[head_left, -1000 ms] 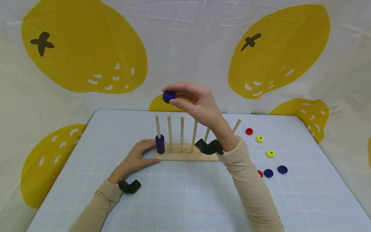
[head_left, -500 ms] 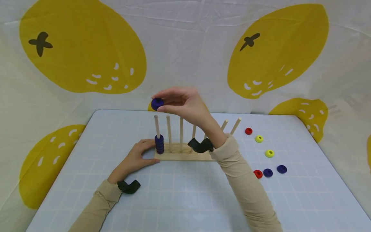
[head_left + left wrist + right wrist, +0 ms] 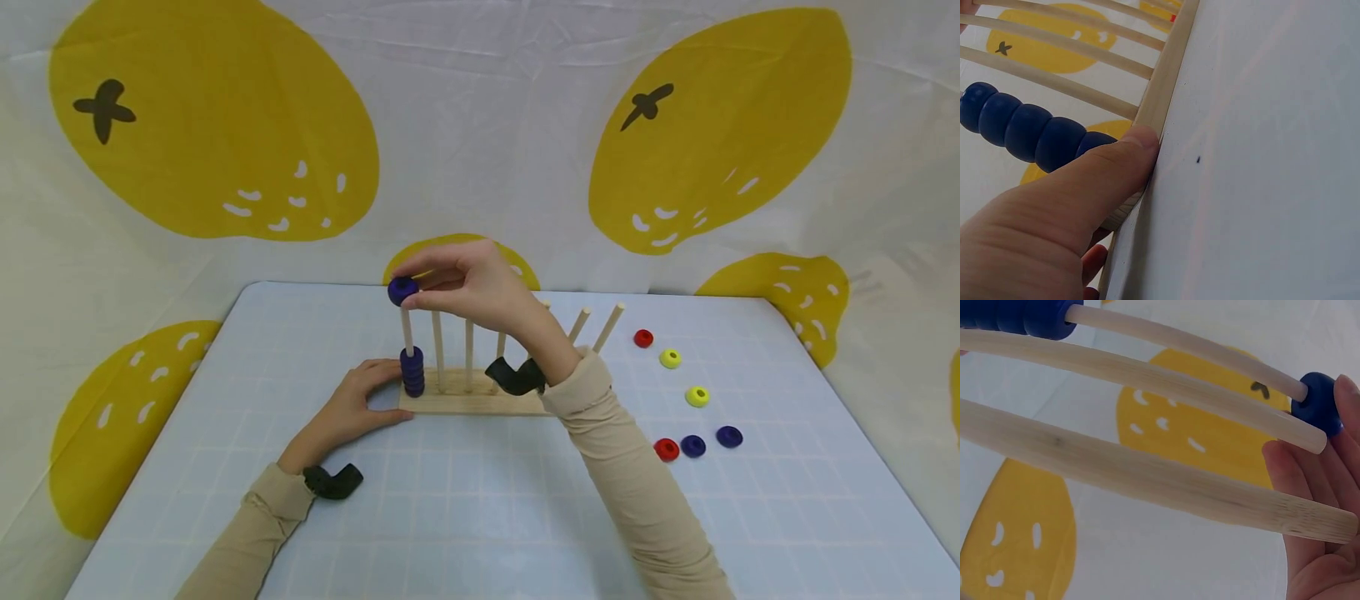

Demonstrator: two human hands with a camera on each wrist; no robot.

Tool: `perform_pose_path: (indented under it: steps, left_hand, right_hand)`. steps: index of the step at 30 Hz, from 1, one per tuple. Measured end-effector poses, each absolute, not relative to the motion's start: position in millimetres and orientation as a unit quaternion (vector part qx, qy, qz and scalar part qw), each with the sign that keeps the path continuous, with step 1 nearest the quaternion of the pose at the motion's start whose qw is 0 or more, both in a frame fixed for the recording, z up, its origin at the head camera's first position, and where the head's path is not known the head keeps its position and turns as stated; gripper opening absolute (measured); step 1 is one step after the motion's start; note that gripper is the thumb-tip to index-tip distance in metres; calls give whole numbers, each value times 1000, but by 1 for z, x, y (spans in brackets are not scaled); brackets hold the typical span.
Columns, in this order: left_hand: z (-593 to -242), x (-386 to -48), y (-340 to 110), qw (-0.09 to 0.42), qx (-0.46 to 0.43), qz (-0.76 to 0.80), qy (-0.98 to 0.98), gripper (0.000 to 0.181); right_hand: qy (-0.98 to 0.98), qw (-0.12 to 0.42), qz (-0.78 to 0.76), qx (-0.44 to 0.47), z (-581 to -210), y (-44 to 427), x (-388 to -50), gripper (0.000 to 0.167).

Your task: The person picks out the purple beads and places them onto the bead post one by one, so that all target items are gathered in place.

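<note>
My right hand (image 3: 480, 287) pinches a blue bead (image 3: 402, 291) at the top of the leftmost peg (image 3: 407, 332); in the right wrist view the peg's tip meets the bead (image 3: 1317, 405). Several blue beads (image 3: 412, 373) are stacked at the foot of that same peg. My left hand (image 3: 348, 412) grips the left end of the wooden base (image 3: 480, 404), thumb along the front edge and fingers behind. The left wrist view shows its thumb (image 3: 1104, 169) pressed on the base (image 3: 1166, 81) beside the stacked blue beads (image 3: 1025, 131).
Right of the rack lie red beads (image 3: 643, 338) (image 3: 667, 450), yellow beads (image 3: 671, 358) (image 3: 697, 396) and blue beads (image 3: 693, 447) (image 3: 730, 437). The other pegs (image 3: 438, 350) hold no visible beads. A lemon-printed cloth (image 3: 480, 150) hangs behind the table (image 3: 450, 517).
My right hand has moved left and down with the blue bead, from above the rack to the leftmost peg's tip. My left hand keeps its hold on the base.
</note>
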State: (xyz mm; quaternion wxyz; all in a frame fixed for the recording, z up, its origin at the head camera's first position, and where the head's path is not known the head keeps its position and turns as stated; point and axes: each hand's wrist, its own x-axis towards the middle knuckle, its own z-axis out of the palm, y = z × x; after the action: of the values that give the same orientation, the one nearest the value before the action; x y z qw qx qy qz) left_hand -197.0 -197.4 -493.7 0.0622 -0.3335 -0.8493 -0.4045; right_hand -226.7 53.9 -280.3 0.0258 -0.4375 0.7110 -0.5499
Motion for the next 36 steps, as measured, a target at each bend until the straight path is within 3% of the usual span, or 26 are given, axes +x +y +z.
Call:
perform_pose_path:
  steps: [36]
  left_hand:
    - [-491,-197,-197,59,-329,-411,-848,65]
  right_hand:
    - [742,27,-506,-439,-280,54,-227,28]
